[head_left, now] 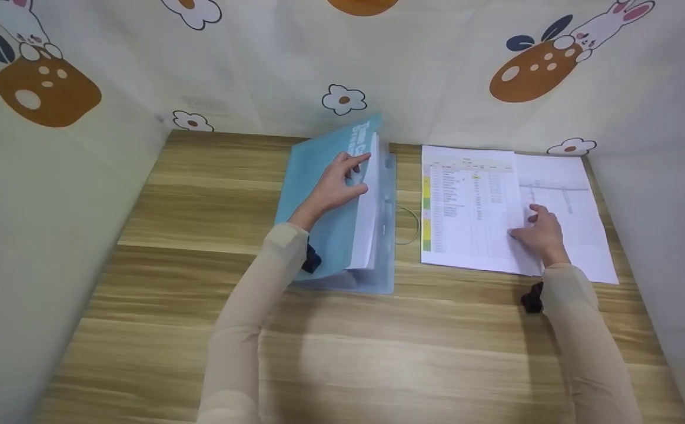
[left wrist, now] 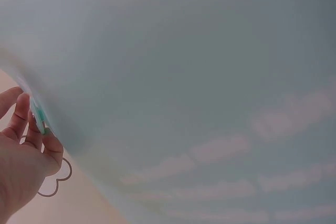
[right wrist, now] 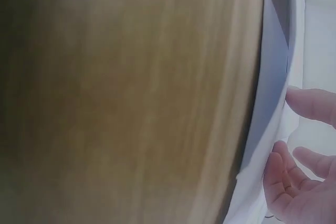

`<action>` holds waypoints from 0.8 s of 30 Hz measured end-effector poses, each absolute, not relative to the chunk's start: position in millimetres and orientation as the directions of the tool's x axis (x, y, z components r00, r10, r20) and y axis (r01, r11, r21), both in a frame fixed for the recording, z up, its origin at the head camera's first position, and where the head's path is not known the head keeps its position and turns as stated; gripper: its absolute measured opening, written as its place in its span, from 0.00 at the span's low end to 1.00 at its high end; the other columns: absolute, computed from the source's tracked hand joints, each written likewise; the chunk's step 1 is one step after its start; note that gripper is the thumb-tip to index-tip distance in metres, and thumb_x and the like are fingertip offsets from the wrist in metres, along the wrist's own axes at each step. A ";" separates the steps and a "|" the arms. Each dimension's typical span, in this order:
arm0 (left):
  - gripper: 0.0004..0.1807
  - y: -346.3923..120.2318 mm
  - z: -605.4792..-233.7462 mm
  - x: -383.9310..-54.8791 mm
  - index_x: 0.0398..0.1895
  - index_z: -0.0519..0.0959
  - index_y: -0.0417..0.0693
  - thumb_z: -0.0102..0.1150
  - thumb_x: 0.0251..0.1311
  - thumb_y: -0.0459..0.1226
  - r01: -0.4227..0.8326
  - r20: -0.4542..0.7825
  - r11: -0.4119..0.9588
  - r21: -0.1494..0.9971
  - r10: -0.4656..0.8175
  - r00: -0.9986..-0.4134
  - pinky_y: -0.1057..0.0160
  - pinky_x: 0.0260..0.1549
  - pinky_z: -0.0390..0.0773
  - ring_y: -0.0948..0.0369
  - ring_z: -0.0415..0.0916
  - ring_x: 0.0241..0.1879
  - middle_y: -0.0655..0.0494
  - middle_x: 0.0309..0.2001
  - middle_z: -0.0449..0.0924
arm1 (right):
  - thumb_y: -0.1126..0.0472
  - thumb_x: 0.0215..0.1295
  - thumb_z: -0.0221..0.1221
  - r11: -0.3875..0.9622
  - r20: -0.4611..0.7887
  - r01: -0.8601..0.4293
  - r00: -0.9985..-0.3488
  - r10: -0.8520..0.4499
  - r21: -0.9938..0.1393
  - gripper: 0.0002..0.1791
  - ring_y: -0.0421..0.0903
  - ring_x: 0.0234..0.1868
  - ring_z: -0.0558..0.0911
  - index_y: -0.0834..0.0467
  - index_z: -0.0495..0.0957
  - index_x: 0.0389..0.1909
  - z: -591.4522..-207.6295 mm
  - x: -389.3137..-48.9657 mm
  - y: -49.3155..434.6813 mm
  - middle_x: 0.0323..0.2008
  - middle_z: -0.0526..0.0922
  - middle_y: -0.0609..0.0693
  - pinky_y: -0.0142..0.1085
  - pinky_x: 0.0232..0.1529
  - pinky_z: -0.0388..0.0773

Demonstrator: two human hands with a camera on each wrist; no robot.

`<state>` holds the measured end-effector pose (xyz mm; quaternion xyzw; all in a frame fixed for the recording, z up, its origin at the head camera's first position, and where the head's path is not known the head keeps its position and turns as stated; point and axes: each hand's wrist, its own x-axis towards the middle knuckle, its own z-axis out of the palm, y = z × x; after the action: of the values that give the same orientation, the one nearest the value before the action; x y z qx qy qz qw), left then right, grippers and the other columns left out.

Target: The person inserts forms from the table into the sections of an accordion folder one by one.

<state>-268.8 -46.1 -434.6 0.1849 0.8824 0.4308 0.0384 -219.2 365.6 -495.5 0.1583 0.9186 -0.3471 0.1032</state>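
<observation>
A blue folder (head_left: 325,182) stands partly open on the table, its front cover raised and white sheets (head_left: 364,235) showing inside. My left hand (head_left: 336,182) grips the cover near its free edge; in the left wrist view the fingers (left wrist: 23,114) bend around that edge, at a small teal piece. To the right lie two overlapping sheets: a printed table sheet (head_left: 466,224) with a coloured left column, and a sheet with a faint drawing (head_left: 578,235). My right hand (head_left: 539,232) rests where they overlap, fingers loosely bent, also seen at a paper edge in the right wrist view.
The wood-grain table (head_left: 201,318) runs up to fabric walls (head_left: 272,70) printed with rabbits and flowers at the back and both sides. A thin cord loop (head_left: 418,227) sticks out from the folder's right side toward the sheets.
</observation>
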 end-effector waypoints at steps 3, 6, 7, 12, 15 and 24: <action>0.32 -46.0 -434.8 -269.6 0.61 0.65 0.53 0.53 0.47 0.37 0.309 0.108 0.558 0.770 0.363 -0.926 0.65 0.31 0.63 0.60 0.60 0.35 0.56 0.38 0.63 | 0.62 0.50 0.60 0.713 -0.293 0.353 -0.932 0.212 -0.606 0.43 0.66 0.53 0.60 0.71 0.47 0.63 -496.3 -219.7 366.9 0.52 0.59 0.72 0.51 0.53 0.55; 0.32 -45.6 -434.8 -269.9 0.61 0.65 0.52 0.52 0.46 0.37 0.316 0.116 0.561 0.765 0.362 -0.925 0.65 0.30 0.62 0.60 0.60 0.34 0.55 0.37 0.63 | 0.59 0.50 0.60 0.717 -0.301 0.355 -0.931 0.208 -0.600 0.44 0.65 0.52 0.60 0.72 0.47 0.62 -496.5 -219.9 366.9 0.52 0.58 0.72 0.51 0.53 0.56; 0.32 -45.4 -434.8 -269.8 0.61 0.65 0.53 0.52 0.46 0.38 0.312 0.112 0.564 0.765 0.360 -0.926 0.65 0.30 0.62 0.60 0.60 0.34 0.56 0.37 0.63 | 0.58 0.50 0.61 0.718 -0.308 0.359 -0.928 0.209 -0.596 0.45 0.65 0.52 0.60 0.72 0.46 0.62 -496.7 -220.2 366.7 0.52 0.58 0.71 0.51 0.52 0.56; 0.32 -45.3 -435.5 -269.6 0.61 0.65 0.55 0.53 0.46 0.40 0.293 0.093 0.572 0.766 0.352 -0.931 0.66 0.30 0.63 0.61 0.60 0.36 0.57 0.38 0.63 | 0.55 0.49 0.61 0.717 -0.335 0.371 -0.921 0.200 -0.591 0.47 0.65 0.52 0.60 0.72 0.45 0.62 -496.0 -220.7 364.6 0.53 0.58 0.71 0.52 0.52 0.56; 0.33 -45.3 -435.7 -269.4 0.61 0.65 0.55 0.54 0.46 0.41 0.289 0.089 0.575 0.766 0.350 -0.933 0.66 0.30 0.63 0.61 0.60 0.36 0.57 0.38 0.63 | 0.56 0.50 0.61 0.707 -0.348 0.375 -0.918 0.191 -0.599 0.46 0.65 0.52 0.61 0.72 0.46 0.62 -495.2 -220.9 363.8 0.52 0.58 0.72 0.52 0.52 0.57; 0.33 -45.0 -435.7 -268.9 0.61 0.65 0.56 0.55 0.46 0.41 0.282 0.083 0.581 0.764 0.345 -0.935 0.66 0.31 0.64 0.61 0.60 0.37 0.57 0.38 0.63 | 0.56 0.51 0.60 0.663 -0.398 0.420 -0.896 0.196 -0.619 0.45 0.64 0.52 0.62 0.71 0.45 0.62 -495.4 -220.6 361.8 0.54 0.58 0.71 0.51 0.51 0.58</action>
<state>-268.9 -45.0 -435.7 0.1764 0.8883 0.4224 0.0375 -220.6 361.8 -495.4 0.1711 0.8995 -0.3729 0.1503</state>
